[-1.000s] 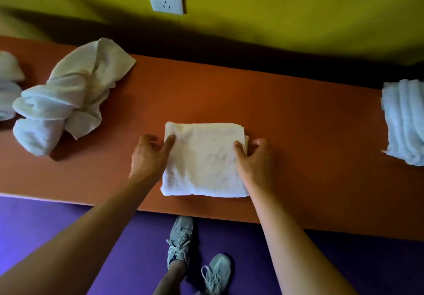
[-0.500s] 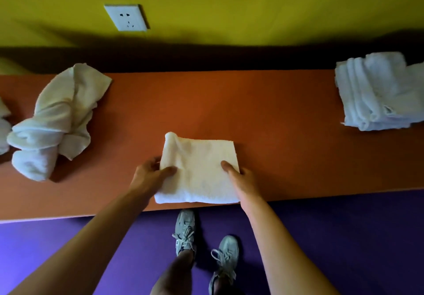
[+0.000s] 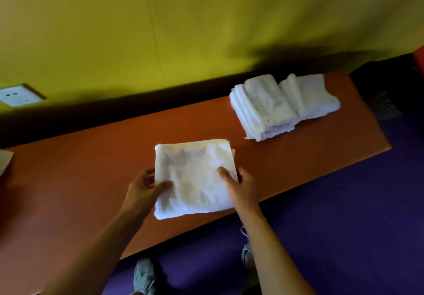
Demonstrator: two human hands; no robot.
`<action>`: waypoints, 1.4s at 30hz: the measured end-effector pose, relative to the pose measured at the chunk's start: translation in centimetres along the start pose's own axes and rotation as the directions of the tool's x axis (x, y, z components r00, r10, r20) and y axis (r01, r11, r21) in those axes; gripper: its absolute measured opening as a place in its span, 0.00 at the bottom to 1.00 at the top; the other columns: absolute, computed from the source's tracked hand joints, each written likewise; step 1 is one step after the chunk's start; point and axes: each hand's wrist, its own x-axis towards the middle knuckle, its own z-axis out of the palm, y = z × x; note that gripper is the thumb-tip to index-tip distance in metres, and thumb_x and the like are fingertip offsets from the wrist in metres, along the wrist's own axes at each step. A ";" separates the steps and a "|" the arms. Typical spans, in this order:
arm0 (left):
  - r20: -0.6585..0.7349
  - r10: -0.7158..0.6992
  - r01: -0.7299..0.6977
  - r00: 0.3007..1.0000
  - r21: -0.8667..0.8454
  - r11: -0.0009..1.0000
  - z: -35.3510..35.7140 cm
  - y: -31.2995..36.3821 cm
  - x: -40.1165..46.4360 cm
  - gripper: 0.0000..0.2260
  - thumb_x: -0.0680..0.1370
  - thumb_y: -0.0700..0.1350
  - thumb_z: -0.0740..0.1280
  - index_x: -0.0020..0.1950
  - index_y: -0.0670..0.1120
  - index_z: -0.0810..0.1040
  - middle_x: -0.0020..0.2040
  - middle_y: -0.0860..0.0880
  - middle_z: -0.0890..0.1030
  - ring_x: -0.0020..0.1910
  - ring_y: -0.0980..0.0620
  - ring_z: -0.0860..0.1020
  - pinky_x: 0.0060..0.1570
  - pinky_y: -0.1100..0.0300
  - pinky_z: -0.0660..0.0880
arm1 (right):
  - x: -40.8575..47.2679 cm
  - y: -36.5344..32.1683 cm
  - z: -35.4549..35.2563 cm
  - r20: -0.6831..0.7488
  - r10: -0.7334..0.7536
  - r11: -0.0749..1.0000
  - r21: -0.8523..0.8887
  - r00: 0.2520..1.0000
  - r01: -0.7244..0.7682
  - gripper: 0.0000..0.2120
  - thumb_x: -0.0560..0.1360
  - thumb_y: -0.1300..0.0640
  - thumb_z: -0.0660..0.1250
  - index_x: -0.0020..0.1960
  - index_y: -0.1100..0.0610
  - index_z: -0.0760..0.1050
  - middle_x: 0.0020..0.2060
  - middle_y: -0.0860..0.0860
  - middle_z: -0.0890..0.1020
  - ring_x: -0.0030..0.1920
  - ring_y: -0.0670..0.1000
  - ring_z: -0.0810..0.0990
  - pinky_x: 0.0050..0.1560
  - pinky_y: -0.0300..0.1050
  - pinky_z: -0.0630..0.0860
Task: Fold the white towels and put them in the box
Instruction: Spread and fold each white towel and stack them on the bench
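Pinching opposite edges, left hand (image 3: 143, 188) and right hand (image 3: 241, 185) grasp the square-folded white towel (image 3: 193, 179).

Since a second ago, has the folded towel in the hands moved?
Yes. The folded towel has shifted right along the table toward the stack of folded towels; the gap is much narrower.

Perhaps a plain indoor workroom: orange table (image 3: 96, 157), yellow-green wall (image 3: 206, 24), wall socket (image 3: 19, 94), purple floor (image 3: 344, 214).
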 end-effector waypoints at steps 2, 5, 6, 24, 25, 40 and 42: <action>0.013 0.013 -0.013 1.000 0.028 1.000 4.1 1.7 0.1 0.21 0.74 0.46 0.75 0.66 0.50 0.74 0.57 0.51 0.82 0.54 0.48 0.82 0.48 0.52 0.79 | 1.6 0.4 -3.7 -0.020 0.009 0.999 0.039 1.000 -0.008 0.10 0.74 0.47 0.74 0.49 0.52 0.82 0.42 0.47 0.85 0.41 0.44 0.84 0.37 0.38 0.79; 0.028 0.005 -0.006 1.000 0.039 0.999 10.6 4.0 0.2 0.21 0.75 0.46 0.74 0.66 0.50 0.74 0.56 0.51 0.82 0.54 0.49 0.82 0.49 0.52 0.79 | 4.4 0.8 -9.8 -0.040 0.003 0.996 0.084 0.999 0.000 0.07 0.75 0.50 0.74 0.49 0.52 0.82 0.41 0.47 0.86 0.41 0.43 0.83 0.37 0.35 0.78; 0.030 0.003 -0.004 1.000 0.038 0.999 12.8 4.8 0.2 0.20 0.76 0.46 0.73 0.66 0.50 0.74 0.56 0.51 0.82 0.54 0.49 0.82 0.49 0.52 0.80 | 5.5 0.9 -11.9 -0.041 0.006 0.995 0.097 0.999 -0.002 0.06 0.75 0.51 0.74 0.49 0.52 0.82 0.41 0.47 0.86 0.41 0.44 0.84 0.37 0.35 0.78; 0.010 0.157 -0.157 0.988 0.074 0.985 44.1 21.1 10.7 0.19 0.77 0.37 0.70 0.64 0.54 0.73 0.53 0.54 0.81 0.49 0.53 0.82 0.40 0.59 0.79 | 32.3 -2.1 -38.7 -0.036 -0.159 0.987 -0.014 0.987 0.159 0.11 0.78 0.52 0.70 0.59 0.53 0.78 0.48 0.47 0.83 0.45 0.44 0.82 0.32 0.32 0.73; -0.011 0.173 -0.171 0.985 0.091 0.981 45.1 22.0 11.8 0.19 0.77 0.37 0.70 0.64 0.53 0.73 0.52 0.54 0.81 0.49 0.54 0.82 0.38 0.63 0.78 | 34.1 -2.7 -39.1 -0.042 -0.187 0.982 -0.045 0.981 0.185 0.13 0.78 0.52 0.69 0.61 0.53 0.77 0.49 0.47 0.82 0.45 0.44 0.81 0.33 0.33 0.72; 0.283 0.567 -0.396 0.774 0.914 0.084 48.9 19.5 20.6 0.20 0.72 0.41 0.70 0.63 0.54 0.79 0.75 0.45 0.70 0.70 0.33 0.69 0.60 0.43 0.70 | 41.9 1.5 -34.9 0.185 -0.456 0.569 -0.692 0.871 0.445 0.24 0.79 0.39 0.53 0.67 0.49 0.75 0.64 0.48 0.79 0.65 0.52 0.73 0.66 0.52 0.72; 0.297 0.535 -0.401 0.791 0.912 0.086 48.8 19.5 20.3 0.20 0.74 0.43 0.68 0.66 0.55 0.77 0.77 0.45 0.67 0.71 0.33 0.68 0.62 0.42 0.68 | 41.8 2.0 -34.7 0.184 -0.442 0.558 -0.710 0.878 0.430 0.24 0.79 0.39 0.53 0.68 0.49 0.74 0.64 0.48 0.78 0.66 0.52 0.73 0.67 0.53 0.71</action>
